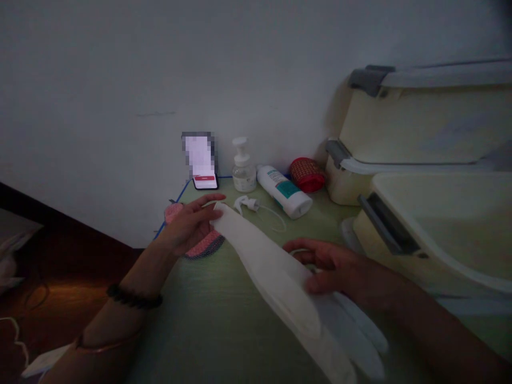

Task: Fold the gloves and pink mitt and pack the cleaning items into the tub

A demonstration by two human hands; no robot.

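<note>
Head view: left hand (pixel 194 223) pinches smooth, long white glove (pixel 264 261) by narrow end; right hand (pixel 334 266) half-curled against it, grip unclear.

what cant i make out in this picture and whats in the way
Head view: most of the phone screen, masked by pixelation.
Head view: wording on the white bottle, too small and blurred.
Head view: part of the pink item, behind the left hand.
Head view: lower end of the white glove, cut off by the bottom edge.
Head view: far ends of the storage boxes, cut off by the right edge.
</note>
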